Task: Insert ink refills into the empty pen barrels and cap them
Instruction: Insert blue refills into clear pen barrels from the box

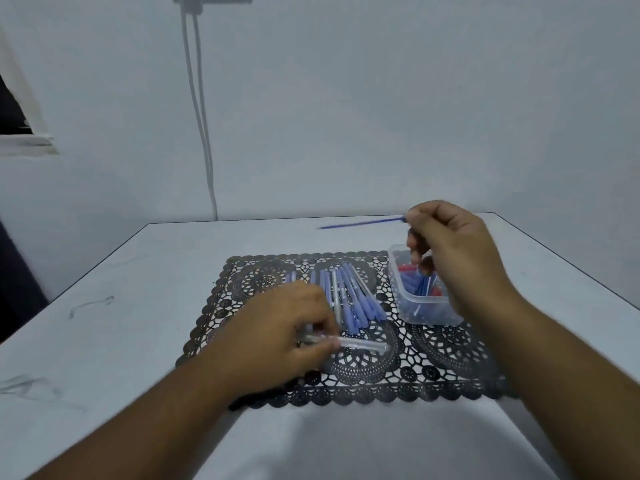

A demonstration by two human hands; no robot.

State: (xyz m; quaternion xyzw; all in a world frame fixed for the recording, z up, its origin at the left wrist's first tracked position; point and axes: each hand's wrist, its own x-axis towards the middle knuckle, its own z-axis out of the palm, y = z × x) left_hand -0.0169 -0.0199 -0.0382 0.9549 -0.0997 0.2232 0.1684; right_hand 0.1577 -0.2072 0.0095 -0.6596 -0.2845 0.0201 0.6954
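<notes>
My left hand grips a clear empty pen barrel that lies level over the black lace mat, its open end pointing right. Held above the clear plastic tub, my right hand pinches a thin blue ink refill at its right end; the refill points left across the far part of the table. A row of blue capped pens lies on the mat between my hands. The tub holds blue and red caps and more refills.
The white table stands against a pale wall, with its edges visible at the left and right. Two white cables hang down the wall behind the table. Faint pen marks show on the table's left side.
</notes>
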